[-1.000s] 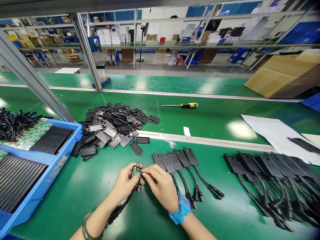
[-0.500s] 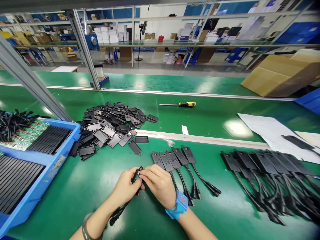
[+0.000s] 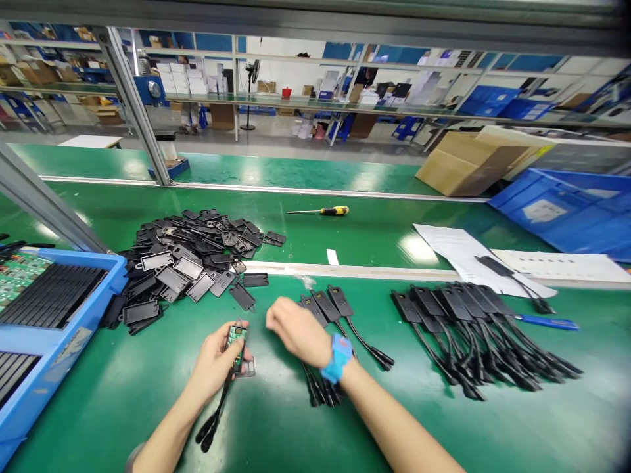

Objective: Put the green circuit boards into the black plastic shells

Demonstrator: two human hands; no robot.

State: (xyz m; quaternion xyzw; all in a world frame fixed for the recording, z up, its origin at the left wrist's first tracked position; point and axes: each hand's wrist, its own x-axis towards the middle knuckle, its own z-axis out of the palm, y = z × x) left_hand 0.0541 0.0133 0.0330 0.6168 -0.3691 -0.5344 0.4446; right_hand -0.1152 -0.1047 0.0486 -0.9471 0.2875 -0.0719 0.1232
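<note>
My left hand point(image 3: 217, 358) is closed on a green circuit board point(image 3: 238, 336), thumb across its face. Two black cables point(image 3: 217, 414) with plug ends hang from the board toward me. Just under the fingers, a small see-through or shiny rectangular piece point(image 3: 247, 366) shows; I cannot tell whether it is held or lies on the table. My right hand point(image 3: 300, 335), with a blue wrist strap point(image 3: 339, 358), hovers over the near row of black cased units point(image 3: 341, 301), partly covering them. Its fingers are curled in, tips hidden.
Left of centre lies a pile of black case halves point(image 3: 172, 279), beside a blue bin point(image 3: 116, 276) of boards and black parts. More cabled units point(image 3: 453, 305) lie at right, near a blue pen point(image 3: 549, 322) and paper point(image 3: 448, 246). A screwdriver point(image 3: 335, 211) lies farther back.
My hands have come apart: the right has let go of the board and risen over the near row of units. My left hand has turned the board face up. The view has swung right.
</note>
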